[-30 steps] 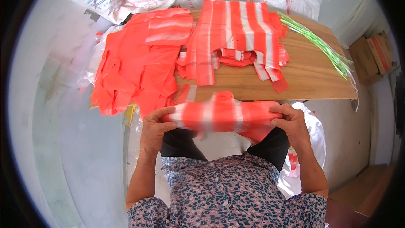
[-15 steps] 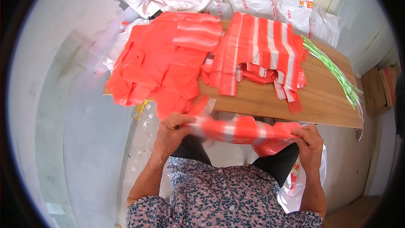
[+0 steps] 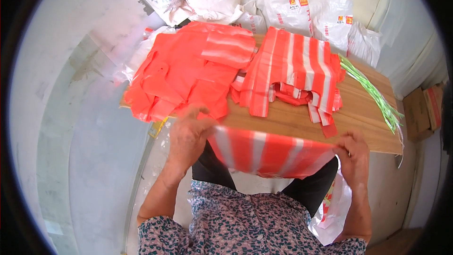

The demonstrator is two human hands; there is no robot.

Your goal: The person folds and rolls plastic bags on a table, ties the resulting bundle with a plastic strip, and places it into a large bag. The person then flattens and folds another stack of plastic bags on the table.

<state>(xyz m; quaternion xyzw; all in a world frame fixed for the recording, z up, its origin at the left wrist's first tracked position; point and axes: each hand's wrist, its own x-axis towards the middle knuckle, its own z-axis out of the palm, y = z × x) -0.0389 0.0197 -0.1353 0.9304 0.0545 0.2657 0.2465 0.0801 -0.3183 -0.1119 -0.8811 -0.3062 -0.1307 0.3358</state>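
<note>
The wooden tabletop (image 3: pixel 363 113) spreads across the middle of the view, its near edge sloping down toward the right. Behind it, bulging white woven sacks (image 3: pixel 288 12) stand in a row against the wall. In front of it is the person's floral short-sleeved shirt (image 3: pixel 259 222), with dark trousers (image 3: pixel 314 182) showing below the work.

On the tabletop's left side lies a loose heap of red plastic bags (image 3: pixel 174 75), some drooping over the near edge (a folded piece with pale stripes rests on its upper right corner). Just beside it, to the right, sits a stack of red-and-white striped carrier bags (image 3: pixel 302 61), its handle strips pointing toward the person.

One more striped plastic bag (image 3: pixel 269 156) hangs spread between the two hands, just in front of the tabletop's near edge and above the lap, its top edge slanting lower toward the right. The left hand (image 3: pixel 188 134), blurred, has its grip closed on the bag's upper left corner; the right hand (image 3: pixel 354 156) has its grip pinching the upper right corner between thumb and fingers.

Smallest, a thin bundle of green plastic strands (image 3: pixel 373 94) runs along the tabletop's right end.
</note>
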